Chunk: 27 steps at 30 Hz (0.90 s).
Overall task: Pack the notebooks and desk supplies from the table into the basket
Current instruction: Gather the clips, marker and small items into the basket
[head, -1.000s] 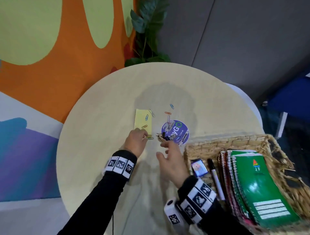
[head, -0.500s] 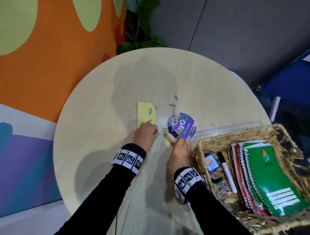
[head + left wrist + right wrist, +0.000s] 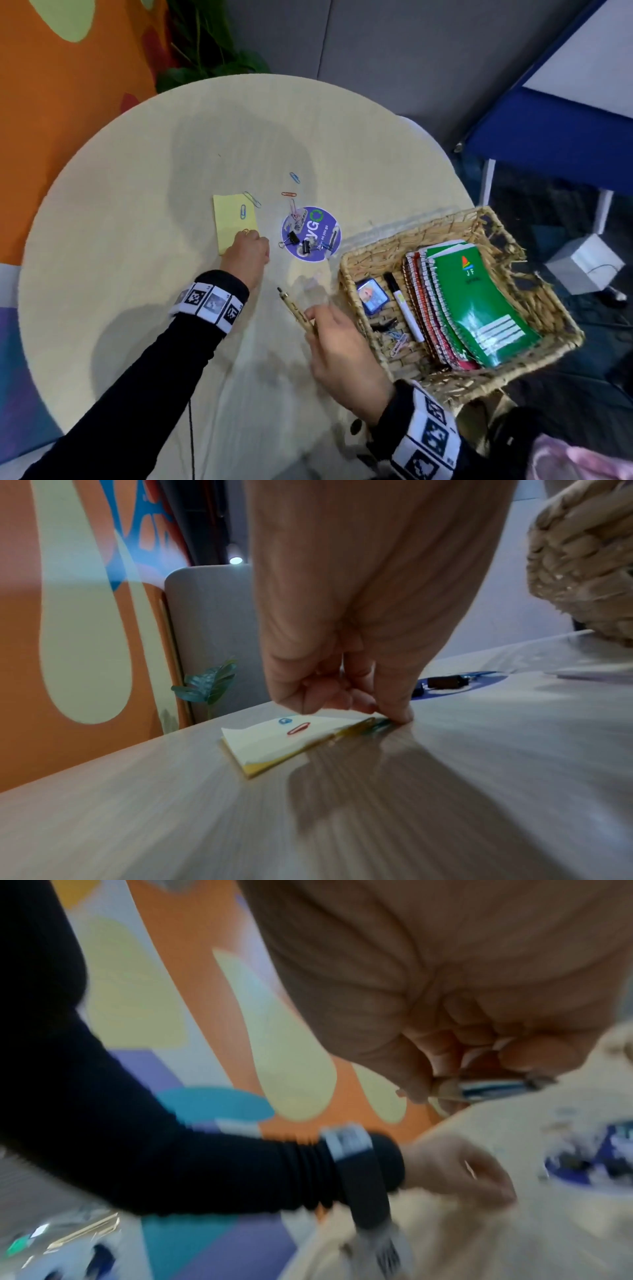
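While the right hand [image 3: 337, 353] curls its fingers round a tan pen [image 3: 297, 314], that pen sits in the air just left of the wicker basket [image 3: 363, 270], tip pointing away from the person. Over on the far side of the pen from the basket, the left hand [image 3: 247, 255] is down on the table [image 3: 120, 240], fingers bent, fingertip pressing at the near corner of the yellow sticky pad [image 3: 230, 219]; there's a paper clip right at that fingertip, but whether it's actually pinched I cannot tell. Between pad and basket lies the round purple sticker [image 3: 317, 228] with black binder clips [image 3: 291, 238] on it. Loose paper clips [image 3: 294, 177] are scattered beyond the sticker, well off from the basket, and a blue one rests on the pad. Inside the basket: a green notebook [image 3: 479, 298] on a stack of spiral notebooks along the right, a white marker [image 3: 406, 313] beside them, a small blue card [image 3: 371, 296] and some clips at the left end.
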Tool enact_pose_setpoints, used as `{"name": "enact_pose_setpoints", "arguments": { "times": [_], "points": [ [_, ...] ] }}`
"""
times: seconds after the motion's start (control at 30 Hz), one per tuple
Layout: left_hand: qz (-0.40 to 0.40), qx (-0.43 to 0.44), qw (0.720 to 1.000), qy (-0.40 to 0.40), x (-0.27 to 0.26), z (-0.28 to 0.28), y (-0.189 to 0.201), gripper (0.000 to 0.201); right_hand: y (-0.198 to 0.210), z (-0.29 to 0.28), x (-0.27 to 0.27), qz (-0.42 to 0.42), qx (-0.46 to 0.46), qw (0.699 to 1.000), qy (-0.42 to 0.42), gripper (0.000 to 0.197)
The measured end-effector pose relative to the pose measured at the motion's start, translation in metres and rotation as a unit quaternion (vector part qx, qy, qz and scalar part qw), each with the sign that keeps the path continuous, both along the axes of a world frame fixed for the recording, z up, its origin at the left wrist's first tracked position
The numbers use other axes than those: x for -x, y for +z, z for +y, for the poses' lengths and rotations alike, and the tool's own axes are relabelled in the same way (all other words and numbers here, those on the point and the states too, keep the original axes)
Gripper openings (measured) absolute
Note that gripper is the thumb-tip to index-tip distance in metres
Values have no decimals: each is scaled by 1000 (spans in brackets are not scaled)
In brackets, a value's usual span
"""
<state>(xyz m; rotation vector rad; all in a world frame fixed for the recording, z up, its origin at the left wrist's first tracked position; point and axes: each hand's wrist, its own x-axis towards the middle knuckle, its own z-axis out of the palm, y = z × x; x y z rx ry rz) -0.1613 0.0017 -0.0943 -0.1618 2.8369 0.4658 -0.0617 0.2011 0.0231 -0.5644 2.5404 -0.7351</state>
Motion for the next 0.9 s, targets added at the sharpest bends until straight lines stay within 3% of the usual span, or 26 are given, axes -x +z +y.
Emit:
{"name": "enact_pose_setpoints", "arguments": {
  "times": [0.17, 0.23, 0.3, 0.4, 0.57, 0.73, 0.9],
  "points": [
    [6, 73, 996, -55, 3, 3, -6, 18, 49, 77, 30, 53, -44, 993, -92, 5],
    [36, 65, 996, -53, 1, 9, 6, 15, 42, 101, 51, 40, -122, 984, -125, 15],
    [91, 26, 995, -28, -5, 21, 29, 12, 24, 115, 70, 3, -204, 972, -121, 25],
    [159, -60, 985, 35, -17, 39, 65, 11, -2, 116, 92, -42, -271, 957, -90, 6],
    [217, -208, 947, 115, -56, 75, 117, 5, -19, 96, 113, -60, -306, 949, -47, 25],
    [183, -260, 944, 93, -87, 116, 145, 15, -38, 87, 119, -85, -314, 946, 5, 26],
    [115, -219, 969, 26, -101, 158, 147, 24, -45, 89, 122, -72, -316, 945, 41, 26]
  ]
}}
